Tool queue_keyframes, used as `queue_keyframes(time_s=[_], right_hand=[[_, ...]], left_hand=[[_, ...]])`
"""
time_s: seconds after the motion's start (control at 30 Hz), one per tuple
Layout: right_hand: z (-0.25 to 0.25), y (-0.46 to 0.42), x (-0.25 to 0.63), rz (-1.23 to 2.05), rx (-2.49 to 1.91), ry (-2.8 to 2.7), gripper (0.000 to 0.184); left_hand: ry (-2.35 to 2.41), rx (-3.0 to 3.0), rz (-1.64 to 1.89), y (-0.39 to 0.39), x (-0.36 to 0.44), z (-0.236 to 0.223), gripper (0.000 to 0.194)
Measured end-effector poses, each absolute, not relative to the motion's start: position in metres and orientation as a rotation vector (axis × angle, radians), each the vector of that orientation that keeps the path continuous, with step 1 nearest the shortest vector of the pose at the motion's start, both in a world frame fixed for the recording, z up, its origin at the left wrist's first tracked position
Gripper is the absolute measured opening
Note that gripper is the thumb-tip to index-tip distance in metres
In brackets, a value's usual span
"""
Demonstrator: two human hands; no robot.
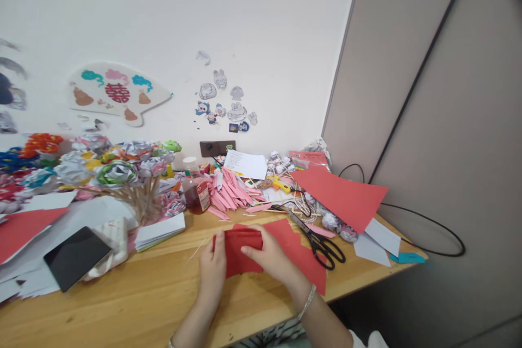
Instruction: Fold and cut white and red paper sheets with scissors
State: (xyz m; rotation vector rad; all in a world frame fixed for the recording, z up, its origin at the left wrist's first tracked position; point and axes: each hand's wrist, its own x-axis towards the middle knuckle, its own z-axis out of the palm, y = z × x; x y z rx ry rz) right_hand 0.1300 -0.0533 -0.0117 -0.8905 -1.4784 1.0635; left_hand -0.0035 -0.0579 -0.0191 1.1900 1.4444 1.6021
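Observation:
A folded piece of red paper (243,253) is held upright just above the table's front part. My left hand (212,261) grips its left edge, thumb in front. My right hand (267,253) is closed on its right edge, with the thumb across the near face. Several layers show along its top edge; the fingers behind are hidden. More red paper sheets (304,261) lie flat under and to the right of my right hand. Black-handled scissors (320,242) rest on those sheets, handles toward me.
Paper flowers (118,173) on sticks, a phone (77,256) and stacked white paper (160,231) are at left. Behind my hands are a bottle (196,196), pink paper strips (230,190) and a yellow glue gun (281,185). A large red sheet (346,196) lies at right.

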Motion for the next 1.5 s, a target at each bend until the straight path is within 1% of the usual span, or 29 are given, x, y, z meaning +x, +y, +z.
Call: queue_keyframes(time_s=[0.1, 0.23, 0.27, 0.37, 0.43, 0.53, 0.67, 0.77, 0.8, 0.97, 1.07, 1.1, 1.27, 1.33, 1.4, 1.5], right_hand=[[-0.013, -0.057, 0.131, 1.067, -0.935, -1.443, 0.025], [-0.011, -0.061, 0.125, 1.082, -0.857, -1.296, 0.030], [-0.010, -0.062, 0.124, 1.073, -0.827, -1.266, 0.029], [-0.009, -0.064, 0.121, 1.025, -0.839, -1.184, 0.017], [-0.010, -0.064, 0.118, 0.992, -0.906, -1.141, 0.014], [-0.013, -0.064, 0.116, 0.969, -0.939, -1.122, 0.017], [-0.019, -0.064, 0.117, 1.039, -0.984, -1.113, 0.023], [-0.025, -0.065, 0.121, 1.060, -1.012, -1.102, 0.039], [-0.027, -0.065, 0.123, 1.079, -0.986, -1.124, 0.042], [-0.026, -0.066, 0.127, 1.278, -0.842, -1.178, 0.032], [-0.023, -0.066, 0.126, 1.304, -0.860, -1.089, 0.022], [-0.022, -0.066, 0.125, 1.312, -0.872, -1.070, 0.021], [-0.018, -0.068, 0.125, 1.344, -0.840, -1.167, 0.030], [-0.016, -0.067, 0.128, 1.349, -0.817, -1.197, 0.029], [-0.015, -0.066, 0.131, 1.361, -0.820, -1.177, 0.028], [-0.013, -0.067, 0.137, 1.403, -0.826, -1.124, 0.027]], left_hand=[[1.377, 1.128, 1.667, -0.059, -0.002, -0.017, 0.038], [1.302, 1.172, 1.696, -0.062, 0.000, -0.012, 0.029], [1.291, 1.196, 1.685, -0.063, 0.000, -0.011, 0.027], [1.286, 1.246, 1.646, -0.066, 0.001, -0.010, 0.025], [1.308, 1.244, 1.637, -0.067, 0.002, -0.010, 0.024], [1.324, 1.230, 1.632, -0.068, 0.003, -0.011, 0.023], [1.328, 1.215, 1.644, -0.068, 0.003, -0.010, 0.022], [1.313, 1.209, 1.623, -0.067, 0.002, -0.010, 0.024], [1.308, 1.205, 1.617, -0.067, 0.001, -0.010, 0.025], [1.277, 1.244, 1.607, -0.070, 0.000, -0.010, 0.024], [1.277, 1.278, 1.609, -0.071, -0.001, -0.009, 0.022], [1.283, 1.280, 1.604, -0.070, -0.001, -0.008, 0.023], [1.307, 1.293, 1.555, -0.067, -0.004, -0.010, 0.031], [1.278, 1.307, 1.499, -0.067, -0.008, -0.012, 0.036], [1.214, 1.317, 1.398, -0.069, -0.012, -0.011, 0.038], [1.080, 1.267, 1.155, -0.078, -0.018, -0.003, 0.037]])
